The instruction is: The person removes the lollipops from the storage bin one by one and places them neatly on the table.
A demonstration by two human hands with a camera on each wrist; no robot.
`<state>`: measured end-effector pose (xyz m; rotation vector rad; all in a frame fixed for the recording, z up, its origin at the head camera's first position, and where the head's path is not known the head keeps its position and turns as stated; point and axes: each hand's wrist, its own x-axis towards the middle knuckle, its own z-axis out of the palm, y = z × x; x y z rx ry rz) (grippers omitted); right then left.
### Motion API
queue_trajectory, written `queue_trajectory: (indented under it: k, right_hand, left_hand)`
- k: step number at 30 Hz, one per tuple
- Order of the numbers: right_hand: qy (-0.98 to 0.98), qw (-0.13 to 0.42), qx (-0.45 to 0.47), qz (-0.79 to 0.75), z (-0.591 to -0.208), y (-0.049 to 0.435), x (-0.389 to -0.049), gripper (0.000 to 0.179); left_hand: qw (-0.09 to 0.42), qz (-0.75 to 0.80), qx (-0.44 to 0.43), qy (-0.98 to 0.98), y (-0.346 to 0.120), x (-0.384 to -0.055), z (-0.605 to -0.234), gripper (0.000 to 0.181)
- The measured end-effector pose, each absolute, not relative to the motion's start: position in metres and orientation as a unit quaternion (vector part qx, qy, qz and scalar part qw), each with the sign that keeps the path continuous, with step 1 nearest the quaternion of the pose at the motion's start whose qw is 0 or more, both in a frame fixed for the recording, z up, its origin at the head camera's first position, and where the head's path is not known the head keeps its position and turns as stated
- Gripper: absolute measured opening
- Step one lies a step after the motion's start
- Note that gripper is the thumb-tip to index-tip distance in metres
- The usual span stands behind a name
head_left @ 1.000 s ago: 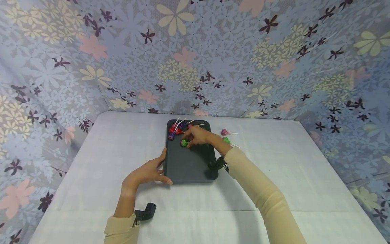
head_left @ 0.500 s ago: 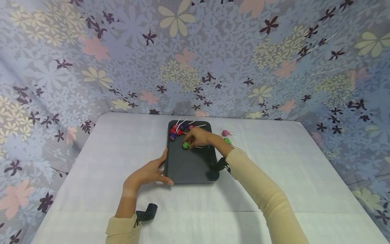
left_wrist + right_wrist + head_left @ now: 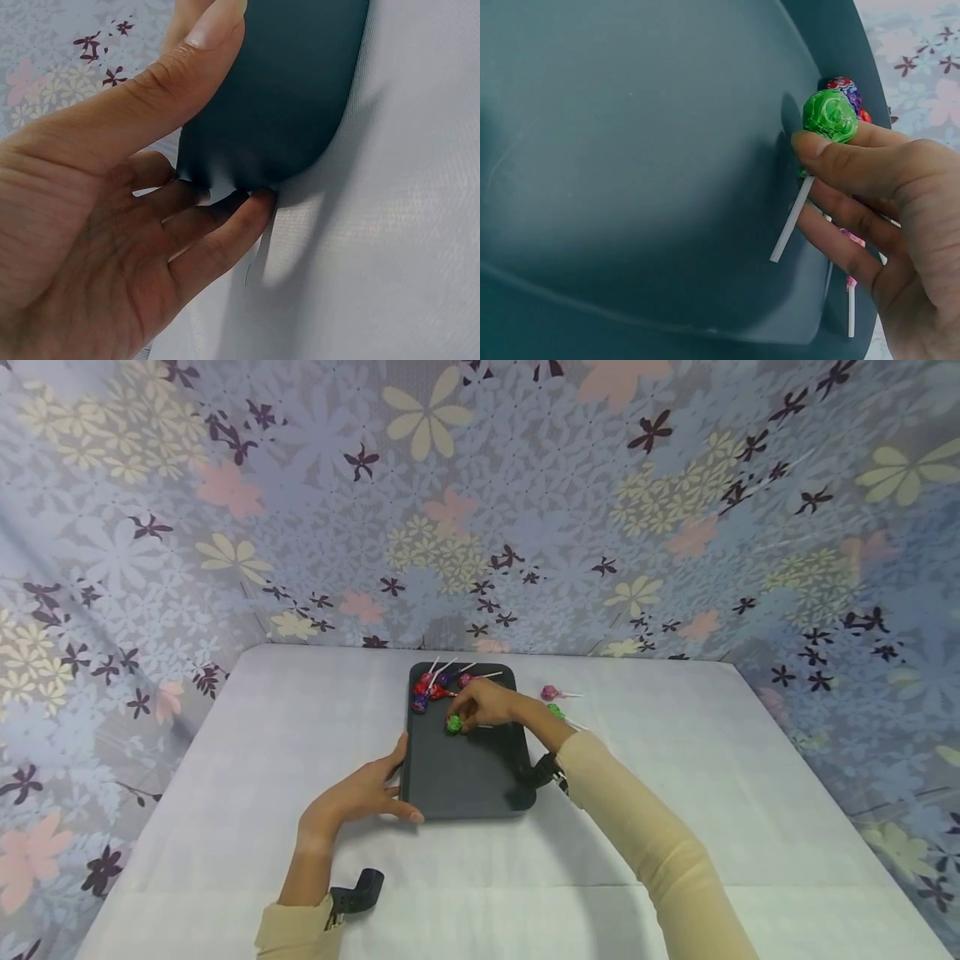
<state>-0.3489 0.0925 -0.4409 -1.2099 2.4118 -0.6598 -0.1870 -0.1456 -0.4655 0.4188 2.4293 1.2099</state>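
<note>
A green-wrapped lollipop [image 3: 830,118] is pinched between the thumb and fingers of my right hand [image 3: 489,703], low over the dark tray [image 3: 467,787]. Its white stick [image 3: 791,221] points back below the thumb in the right wrist view. Several red, purple and pink lollipops [image 3: 438,692] lie at the tray's far end, most toward its left corner. My left hand [image 3: 356,793] rests against the tray's near left corner, thumb along the front side and fingers spread at the left side. In the left wrist view, fingertips [image 3: 259,201] touch the tray's lower edge.
To the right of the tray, a pink lollipop [image 3: 551,692] and another green lollipop [image 3: 555,711] lie on the white-covered table [image 3: 675,760]. Flower-patterned cloth [image 3: 480,510] stands behind the table and along its sides. Dark wrist-camera mounts [image 3: 358,893] stick out from both forearms.
The right hand has drawn slightly nearer with the green lollipop, away from the group at the far end. The left hand has stayed at the tray's corner.
</note>
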Motion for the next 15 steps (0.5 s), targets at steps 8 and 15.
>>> queue_trajectory:
  k: [8,15]
  right_hand:
    - [0.858,0.159,-0.417,-0.255,-0.436,0.094,-0.347,0.030]
    - [0.854,0.143,-0.428,-0.259,-0.426,0.100,-0.342,0.030]
  left_hand:
    - [0.202,0.451,0.150,0.856,-0.146,-0.186,-0.465,0.126]
    - [0.201,0.441,0.150,0.862,-0.146,-0.187,-0.465,0.126]
